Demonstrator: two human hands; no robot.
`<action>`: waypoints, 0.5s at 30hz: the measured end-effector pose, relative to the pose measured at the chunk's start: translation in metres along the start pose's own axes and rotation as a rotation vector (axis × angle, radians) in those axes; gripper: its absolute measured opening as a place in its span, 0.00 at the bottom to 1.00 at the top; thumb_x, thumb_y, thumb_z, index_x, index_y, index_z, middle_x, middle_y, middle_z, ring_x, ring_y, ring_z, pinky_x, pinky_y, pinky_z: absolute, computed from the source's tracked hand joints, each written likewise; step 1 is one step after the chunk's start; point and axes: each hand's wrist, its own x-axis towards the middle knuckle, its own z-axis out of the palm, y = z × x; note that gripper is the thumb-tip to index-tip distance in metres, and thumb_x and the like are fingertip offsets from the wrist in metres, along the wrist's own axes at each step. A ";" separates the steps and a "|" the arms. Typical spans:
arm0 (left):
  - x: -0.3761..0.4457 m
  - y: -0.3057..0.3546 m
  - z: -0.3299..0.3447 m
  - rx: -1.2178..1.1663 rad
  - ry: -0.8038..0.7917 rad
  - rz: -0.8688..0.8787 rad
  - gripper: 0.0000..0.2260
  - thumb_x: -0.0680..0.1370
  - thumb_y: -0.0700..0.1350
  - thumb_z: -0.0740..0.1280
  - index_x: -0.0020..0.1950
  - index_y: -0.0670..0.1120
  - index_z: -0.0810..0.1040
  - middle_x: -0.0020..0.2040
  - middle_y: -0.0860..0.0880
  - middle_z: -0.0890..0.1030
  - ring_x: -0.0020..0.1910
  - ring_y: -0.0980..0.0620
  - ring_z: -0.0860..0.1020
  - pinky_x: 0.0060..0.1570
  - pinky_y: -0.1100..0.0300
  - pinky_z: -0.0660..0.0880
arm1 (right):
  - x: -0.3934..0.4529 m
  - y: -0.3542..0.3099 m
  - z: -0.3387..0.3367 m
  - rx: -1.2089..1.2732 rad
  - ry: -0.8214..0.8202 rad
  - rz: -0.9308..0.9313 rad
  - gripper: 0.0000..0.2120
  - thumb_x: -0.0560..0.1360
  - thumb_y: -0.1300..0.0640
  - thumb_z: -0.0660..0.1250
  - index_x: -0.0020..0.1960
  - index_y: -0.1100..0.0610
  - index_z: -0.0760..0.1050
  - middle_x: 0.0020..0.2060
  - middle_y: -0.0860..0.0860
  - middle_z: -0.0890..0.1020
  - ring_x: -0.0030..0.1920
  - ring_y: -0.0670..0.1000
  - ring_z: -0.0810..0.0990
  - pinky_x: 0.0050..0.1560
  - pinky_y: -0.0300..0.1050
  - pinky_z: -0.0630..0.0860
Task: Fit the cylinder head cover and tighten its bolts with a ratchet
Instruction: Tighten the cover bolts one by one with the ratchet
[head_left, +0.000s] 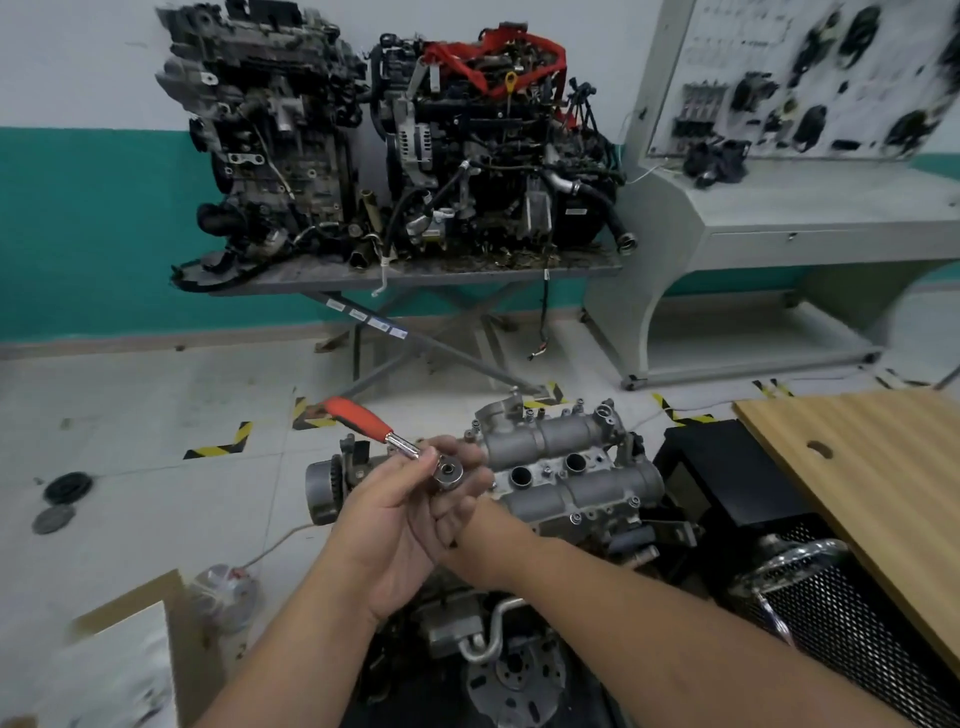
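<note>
A ratchet (387, 434) with an orange handle and a round steel head is held in front of me, handle pointing up and to the left. My left hand (384, 525) pinches its chrome neck between thumb and fingers. My right hand (467, 499) lies under the ratchet head, fingers curled around it from below. Just behind the hands, the grey aluminium cylinder head cover (566, 467) sits on the engine, with several bolts (576, 518) standing along its edges and two round plug wells in its middle.
A wooden board (883, 483) and a black mesh guard (857, 623) lie to the right of the engine. Two engines (395, 140) stand on a scissor table behind. A grey training bench (779, 208) is at the back right. Black discs (67, 486) lie on the floor left.
</note>
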 end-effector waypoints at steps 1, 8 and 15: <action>-0.001 0.000 0.000 0.011 -0.001 -0.010 0.09 0.76 0.43 0.65 0.45 0.42 0.85 0.49 0.39 0.84 0.42 0.45 0.86 0.32 0.61 0.81 | -0.001 -0.001 0.000 0.016 0.012 -0.004 0.16 0.80 0.51 0.58 0.64 0.57 0.71 0.58 0.59 0.78 0.57 0.61 0.78 0.57 0.56 0.78; -0.009 0.011 0.006 -0.012 0.051 -0.121 0.06 0.73 0.41 0.67 0.41 0.41 0.83 0.43 0.41 0.84 0.36 0.45 0.86 0.26 0.62 0.79 | 0.002 -0.004 0.004 -0.067 -0.028 0.026 0.14 0.80 0.54 0.57 0.61 0.58 0.74 0.59 0.58 0.78 0.59 0.60 0.77 0.61 0.56 0.76; -0.009 0.019 0.022 0.039 0.140 -0.249 0.07 0.71 0.40 0.67 0.38 0.43 0.85 0.36 0.46 0.83 0.26 0.51 0.81 0.21 0.65 0.76 | 0.002 -0.002 0.002 -0.033 -0.006 -0.021 0.09 0.80 0.57 0.58 0.56 0.59 0.74 0.53 0.58 0.79 0.53 0.60 0.78 0.56 0.55 0.77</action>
